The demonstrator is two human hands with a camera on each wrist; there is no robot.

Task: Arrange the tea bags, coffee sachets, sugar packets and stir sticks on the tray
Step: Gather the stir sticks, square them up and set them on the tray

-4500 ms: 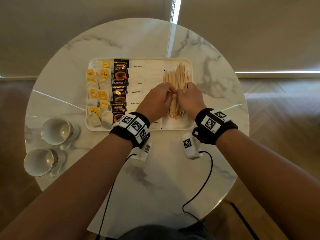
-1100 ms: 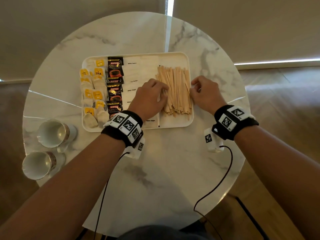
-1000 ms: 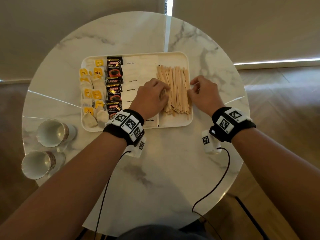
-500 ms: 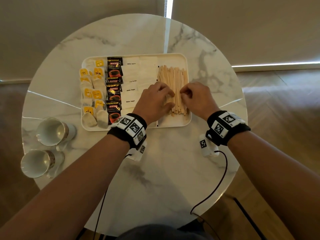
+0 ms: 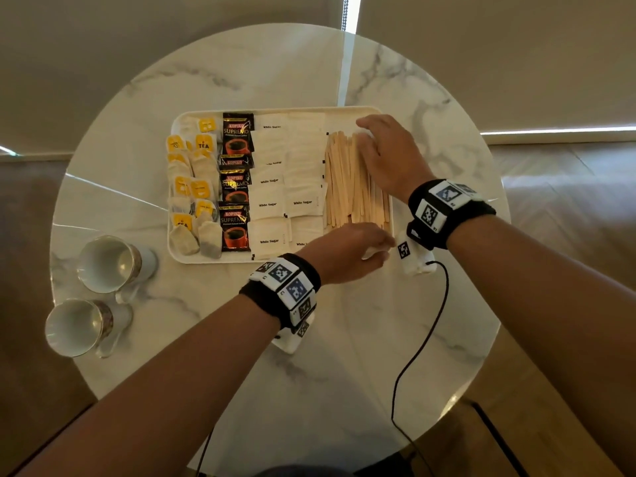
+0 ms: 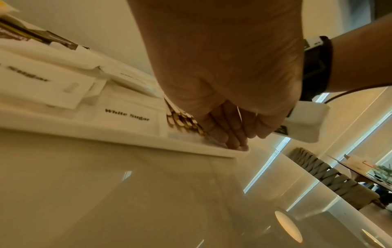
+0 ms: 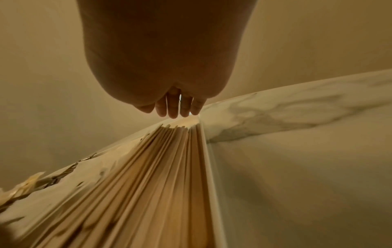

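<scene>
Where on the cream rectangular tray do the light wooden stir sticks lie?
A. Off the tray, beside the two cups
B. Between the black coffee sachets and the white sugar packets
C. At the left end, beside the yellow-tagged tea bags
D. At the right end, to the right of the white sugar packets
D: in the head view the light wooden stir sticks fill the right end of the cream rectangular tray, with the white sugar packets to their left.

Bare forearms, black wristband (image 5: 451, 210) on each wrist, white square-coded tags, white camera block (image 5: 414, 258) beneath, black cable (image 5: 418, 349) trailing.
</scene>
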